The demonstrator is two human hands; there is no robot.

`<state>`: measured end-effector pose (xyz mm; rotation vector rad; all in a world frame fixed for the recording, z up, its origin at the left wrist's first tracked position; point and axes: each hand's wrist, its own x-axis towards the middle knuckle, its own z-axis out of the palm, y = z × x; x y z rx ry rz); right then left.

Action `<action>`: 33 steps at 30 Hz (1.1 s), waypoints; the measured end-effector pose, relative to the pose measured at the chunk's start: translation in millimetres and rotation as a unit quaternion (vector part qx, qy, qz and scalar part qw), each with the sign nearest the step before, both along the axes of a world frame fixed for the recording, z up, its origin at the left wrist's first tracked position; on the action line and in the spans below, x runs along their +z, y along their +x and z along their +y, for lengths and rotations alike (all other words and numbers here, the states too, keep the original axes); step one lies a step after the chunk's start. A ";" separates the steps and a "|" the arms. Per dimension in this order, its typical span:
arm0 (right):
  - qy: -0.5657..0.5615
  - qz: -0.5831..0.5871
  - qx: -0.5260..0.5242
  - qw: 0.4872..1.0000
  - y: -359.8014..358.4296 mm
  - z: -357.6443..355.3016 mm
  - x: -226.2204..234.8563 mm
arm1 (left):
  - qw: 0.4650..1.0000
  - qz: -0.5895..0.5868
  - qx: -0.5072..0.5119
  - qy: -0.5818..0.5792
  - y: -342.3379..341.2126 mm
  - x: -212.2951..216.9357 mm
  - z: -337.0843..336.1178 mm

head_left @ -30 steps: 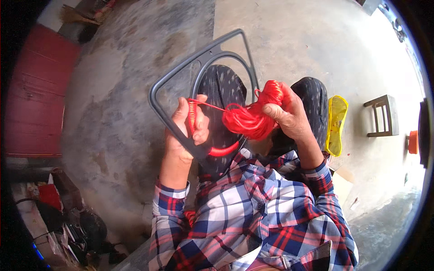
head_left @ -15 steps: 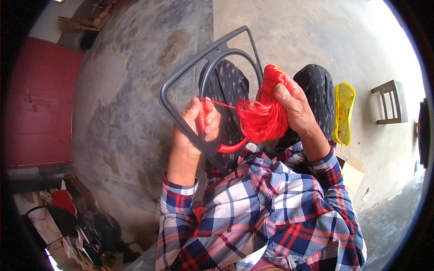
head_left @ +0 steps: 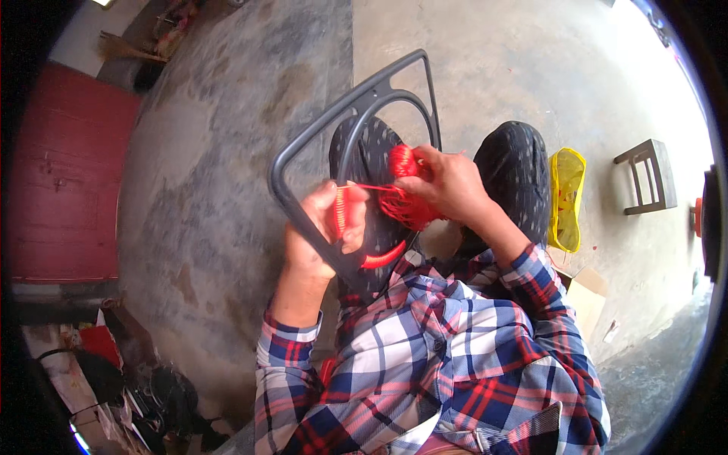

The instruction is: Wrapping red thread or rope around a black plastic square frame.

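Observation:
A grey plastic frame (head_left: 356, 102) with a curved inner bar rests upright on my lap over my dark trousers. My left hand (head_left: 322, 227) grips the frame's lower left side, where red cord (head_left: 339, 211) is wound around the bar. My right hand (head_left: 447, 182) holds a bundle of red cord (head_left: 406, 201) just right of the left hand. A taut strand of the cord runs between the two hands. Another red wrapped stretch (head_left: 381, 256) shows on the frame below the hands.
A yellow mesh bag (head_left: 567, 197) lies on the concrete floor by my right knee. A small grey stool (head_left: 644, 176) stands further right. A red door (head_left: 64, 178) is at the left, with clutter at lower left. A cardboard piece (head_left: 584, 299) lies near my right side.
My right hand with the red cord bundle has moved left and closer to the left hand. The strand between the hands is shorter.

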<state>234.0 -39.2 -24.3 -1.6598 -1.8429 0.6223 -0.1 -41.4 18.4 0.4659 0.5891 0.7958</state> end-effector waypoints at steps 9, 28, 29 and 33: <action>-0.011 0.425 0.117 0.897 -27.9 30.3 32.0 | 0.987 0.057 0.091 0.119 36.3 24.9 -28.2; -0.074 0.572 0.186 0.795 -13.7 -25.0 66.4 | 0.994 -0.024 0.088 0.060 30.4 7.3 -15.0; -0.083 0.621 0.169 0.761 -22.4 -27.6 72.0 | 0.992 -0.004 0.117 0.050 33.7 9.0 -16.1; -0.112 0.657 0.132 0.734 -22.7 -24.3 72.9 | 0.991 -0.012 0.110 0.072 31.4 2.8 -17.0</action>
